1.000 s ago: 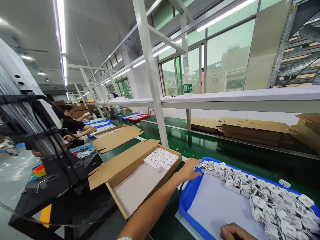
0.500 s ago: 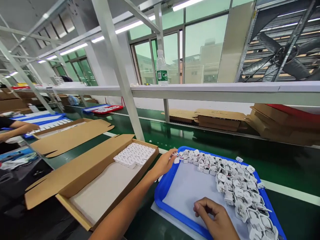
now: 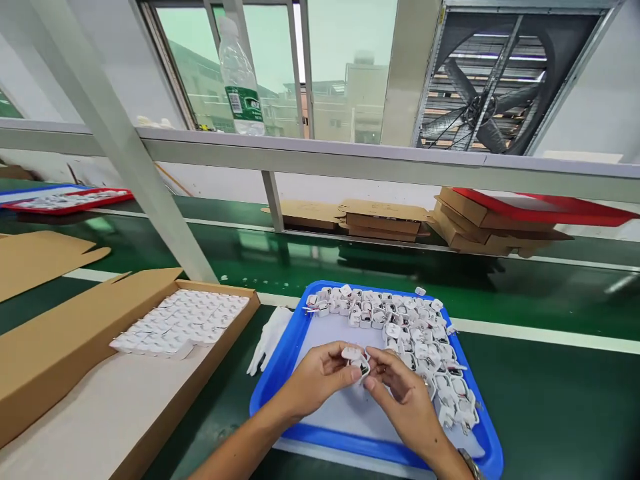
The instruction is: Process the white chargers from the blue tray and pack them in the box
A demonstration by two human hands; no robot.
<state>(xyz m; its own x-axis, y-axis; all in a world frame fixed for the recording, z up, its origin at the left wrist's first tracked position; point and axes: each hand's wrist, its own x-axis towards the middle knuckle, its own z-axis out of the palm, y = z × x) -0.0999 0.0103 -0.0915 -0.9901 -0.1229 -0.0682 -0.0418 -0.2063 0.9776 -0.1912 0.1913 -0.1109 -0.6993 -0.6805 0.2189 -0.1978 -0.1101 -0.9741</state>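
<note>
Above the blue tray (image 3: 280, 363), a small white plastic part (image 3: 356, 361) sits between my two hands. My left hand (image 3: 323, 377) pinches it from the left. From the right, my right hand (image 3: 400, 393) has its thumb and fingertips closed on the same part. Many similar white parts (image 3: 420, 333) fill the back and right side of the tray, some with thin wires or prongs showing. To the left, an open cardboard box (image 3: 245, 303) holds rows of white parts (image 3: 185, 320) at its back end, over a pale sheet (image 3: 115, 407).
A white glove (image 3: 270, 337) lies left of the tray. One slanted post (image 3: 125, 153) rises behind the box to a shelf (image 3: 350, 148) with a plastic bottle (image 3: 243, 87). Flat cardboard boxes (image 3: 385, 217) and a red tray (image 3: 550, 210) lie farther back.
The view has turned right. My left hand has moved from the tray's back left corner to its middle and holds a white part. My right hand has joined it there.
</note>
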